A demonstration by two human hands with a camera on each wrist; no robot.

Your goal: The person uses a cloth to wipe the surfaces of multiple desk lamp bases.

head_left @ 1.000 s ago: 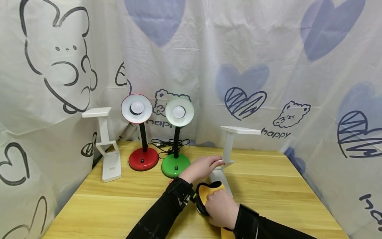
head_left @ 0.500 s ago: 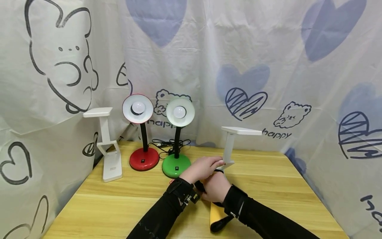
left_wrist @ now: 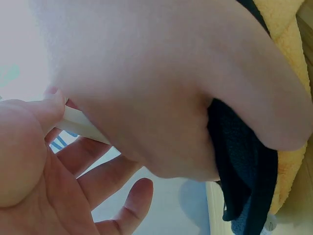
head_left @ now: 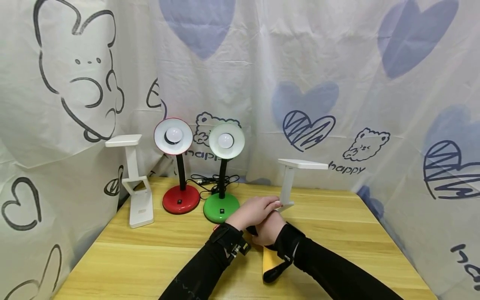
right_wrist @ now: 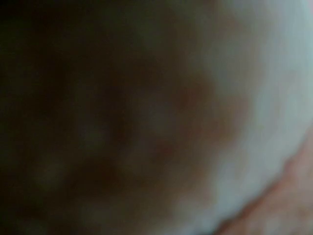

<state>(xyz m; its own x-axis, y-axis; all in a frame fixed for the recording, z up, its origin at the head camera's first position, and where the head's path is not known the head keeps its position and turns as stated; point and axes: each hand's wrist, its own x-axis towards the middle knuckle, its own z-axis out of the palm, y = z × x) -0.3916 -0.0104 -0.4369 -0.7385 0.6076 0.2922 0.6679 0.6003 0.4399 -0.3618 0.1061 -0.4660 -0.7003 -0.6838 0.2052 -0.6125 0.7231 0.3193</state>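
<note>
A white desk lamp (head_left: 288, 183) stands right of centre on the table, its flat head (head_left: 303, 164) raised. My left hand (head_left: 253, 211) grips its white stem with thumb and fingers. In the left wrist view, a white strip of the lamp (left_wrist: 83, 125) shows between those fingers. My right hand (head_left: 271, 229) sits just below the left, over the lamp's base, which is hidden. It holds a yellow cloth with dark edging (head_left: 271, 263), whose end trails toward me on the table. The left wrist view shows the cloth's dark side (left_wrist: 244, 156) bunched under the right hand's fingers. The right wrist view is dark and blurred.
Left of my hands stand a green desk lamp (head_left: 221, 208), a red desk lamp (head_left: 181, 200) and a second white lamp (head_left: 141, 208). Black cables (head_left: 214, 180) lie behind the round-based lamps. A printed curtain (head_left: 258, 83) hangs behind the wooden table (head_left: 356, 241).
My right hand has moved forward with the cloth, from the front of the lamp's base to just under the left hand. The left hand has kept its place on the stem.
</note>
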